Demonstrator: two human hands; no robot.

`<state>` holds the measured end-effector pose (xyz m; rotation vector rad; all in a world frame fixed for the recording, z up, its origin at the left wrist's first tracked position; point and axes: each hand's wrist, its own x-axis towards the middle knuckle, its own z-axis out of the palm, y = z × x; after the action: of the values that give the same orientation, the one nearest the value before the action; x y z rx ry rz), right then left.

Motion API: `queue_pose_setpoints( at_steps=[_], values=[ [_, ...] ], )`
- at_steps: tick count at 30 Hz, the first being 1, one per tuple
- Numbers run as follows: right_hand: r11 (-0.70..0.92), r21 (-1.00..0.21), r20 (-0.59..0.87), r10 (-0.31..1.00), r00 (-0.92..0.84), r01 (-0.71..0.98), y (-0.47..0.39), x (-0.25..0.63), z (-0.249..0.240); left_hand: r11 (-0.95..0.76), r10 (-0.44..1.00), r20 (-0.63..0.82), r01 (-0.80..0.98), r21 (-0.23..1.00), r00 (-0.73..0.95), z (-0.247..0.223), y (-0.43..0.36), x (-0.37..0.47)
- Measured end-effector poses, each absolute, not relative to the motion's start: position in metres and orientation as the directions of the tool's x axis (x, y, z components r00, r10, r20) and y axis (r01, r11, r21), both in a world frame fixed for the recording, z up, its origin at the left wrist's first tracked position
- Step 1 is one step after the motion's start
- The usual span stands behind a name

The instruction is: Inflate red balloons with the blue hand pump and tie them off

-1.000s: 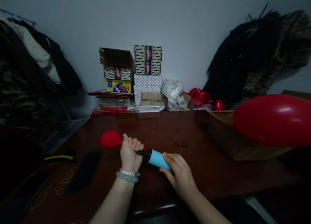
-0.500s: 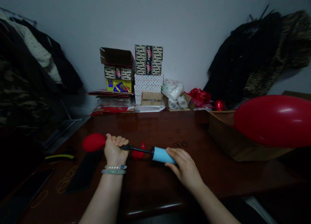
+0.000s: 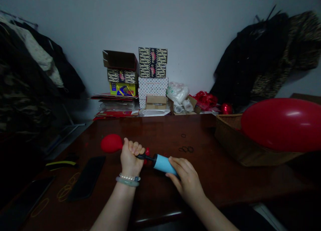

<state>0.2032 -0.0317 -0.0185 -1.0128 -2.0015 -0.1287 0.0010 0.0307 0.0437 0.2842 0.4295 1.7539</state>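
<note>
A light blue hand pump (image 3: pixel 165 164) with a black nozzle end lies across the space between my hands, above the dark table (image 3: pixel 160 127). My left hand (image 3: pixel 132 156) is closed round the black end and the neck of a small, partly inflated red balloon (image 3: pixel 111 143), which sticks out to the left. My right hand (image 3: pixel 185 175) grips the blue barrel. Only a short length of the black rod shows. Behind the nozzle, another red item (image 3: pixel 147 152) on the table is partly hidden.
A basket (image 3: pixel 240 147) at the right holds a big red balloon (image 3: pixel 283 124). Black bands (image 3: pixel 186 149) lie mid-table. On the left are a black phone (image 3: pixel 87 177), tan rubber bands (image 3: pixel 65 191) and a yellow-green strip (image 3: pixel 61 163). Stacked boxes (image 3: pixel 152 87) stand behind.
My left hand has moved right with the balloon, closer to the blue barrel, so less black rod shows. The balloon looks slightly fuller. My right hand has shifted a little left.
</note>
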Motion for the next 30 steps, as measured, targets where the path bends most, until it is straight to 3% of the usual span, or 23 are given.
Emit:
queue_pose_setpoints(
  at_steps=[9, 19, 30],
  values=[
    [0.661, -0.28, 0.723, 0.622, -0.299, 0.697, -0.031, 0.201, -0.018, -0.217, 0.956, -0.069, -0.845, 0.489, -0.286, 0.045, 0.027, 0.01],
    [0.66, -0.25, 0.67, 0.646, -0.365, 0.709, -0.022, 0.218, -0.014, -0.303, 0.923, -0.076, -0.835, 0.46, -0.377, 0.05, 0.035, -0.036],
    [0.652, -0.232, 0.7, 0.627, -0.342, 0.722, -0.024, 0.217, -0.02, -0.284, 0.932, -0.072, -0.837, 0.467, -0.356, 0.048, 0.033, -0.026]
  ],
)
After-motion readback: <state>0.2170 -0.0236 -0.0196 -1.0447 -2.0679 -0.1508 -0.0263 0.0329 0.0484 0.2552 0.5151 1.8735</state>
